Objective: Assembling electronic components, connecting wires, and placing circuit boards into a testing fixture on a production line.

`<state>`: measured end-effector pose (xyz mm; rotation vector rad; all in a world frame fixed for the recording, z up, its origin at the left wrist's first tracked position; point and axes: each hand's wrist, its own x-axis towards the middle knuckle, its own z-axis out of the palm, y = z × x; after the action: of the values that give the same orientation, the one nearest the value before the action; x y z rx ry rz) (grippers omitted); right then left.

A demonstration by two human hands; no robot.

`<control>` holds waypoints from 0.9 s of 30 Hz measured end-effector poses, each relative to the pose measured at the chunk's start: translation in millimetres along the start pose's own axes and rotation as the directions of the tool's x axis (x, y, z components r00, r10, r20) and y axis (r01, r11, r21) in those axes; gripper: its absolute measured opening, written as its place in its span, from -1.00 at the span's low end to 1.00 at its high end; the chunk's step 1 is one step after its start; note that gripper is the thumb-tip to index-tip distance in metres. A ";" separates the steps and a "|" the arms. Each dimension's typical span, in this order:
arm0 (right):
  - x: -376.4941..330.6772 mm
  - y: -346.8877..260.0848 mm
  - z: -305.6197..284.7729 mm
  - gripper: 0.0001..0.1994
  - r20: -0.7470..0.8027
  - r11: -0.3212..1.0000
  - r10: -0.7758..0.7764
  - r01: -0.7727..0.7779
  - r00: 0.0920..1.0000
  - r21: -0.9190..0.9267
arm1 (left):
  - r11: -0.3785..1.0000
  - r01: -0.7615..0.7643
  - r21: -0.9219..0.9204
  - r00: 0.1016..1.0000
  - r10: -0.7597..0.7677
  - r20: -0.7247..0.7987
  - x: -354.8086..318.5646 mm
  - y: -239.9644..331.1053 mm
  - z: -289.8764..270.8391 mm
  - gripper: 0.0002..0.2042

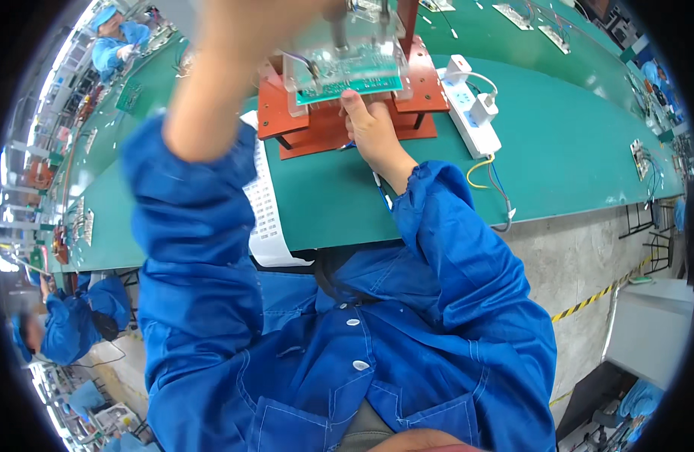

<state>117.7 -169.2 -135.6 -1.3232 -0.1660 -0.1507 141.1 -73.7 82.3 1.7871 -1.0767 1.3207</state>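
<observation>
Your left hand [249, 30] is a blur at the top of the frame, left of centre, and runs out past the upper edge; whether it is clasping anything or free, I cannot tell. Your right hand [373, 139] sits at upper centre, with the thumb pointing up to the near edge of the green circuit board [377, 83] and the other fingers curled in below it. The thumb tip is at that edge, but I cannot tell whether your hand is really gripping the board or only resting against it. The board lies at the top centre of the frame, in a clear plastic holder [300, 107] on a red stand [430, 98], with blurred grey rods [338, 30] above it. To the right of the stand, a white power strip [475, 135] slants down the table, with white plugs [483, 109] in it and a yellow wire [471, 178] bending out near its lower end. On the left, below the stand, a white paper sheet [268, 218] with rows of small dark marks hangs down to the near edge of the green table [573, 143]. A co-worker [117, 45] in blue sits at the upper left, and another person [72, 320] in blue shows at the lower left.
</observation>
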 end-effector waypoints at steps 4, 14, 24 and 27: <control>3.2 4.3 -13.2 -0.59 0.038 0.981 0.190 -0.189 0.981 -0.038 | 0.997 -0.001 0.076 0.995 -0.006 0.096 -48.3 -1.4 4.9 -0.75; -78.1 -40.4 -20.3 -0.54 0.153 0.520 -0.214 0.245 0.965 -0.818 | 0.446 0.787 0.425 0.525 -0.847 -0.083 -227.1 106.3 -175.7 -0.95; -100.8 -31.3 37.4 -0.76 0.621 0.712 0.030 0.420 0.783 -0.563 | -0.085 0.987 -0.133 -0.034 -0.937 0.346 -275.0 130.6 -189.6 -0.78; -104.1 -22.7 59.7 -0.79 0.640 0.759 -0.009 0.421 0.768 -0.496 | -0.198 0.938 -0.286 -0.061 -0.902 0.427 -261.9 127.4 -181.1 -0.75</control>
<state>9.1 -115.0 -121.3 -1.9899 -0.9080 0.0312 -88.5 86.8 -115.7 1.4487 0.2021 -0.1148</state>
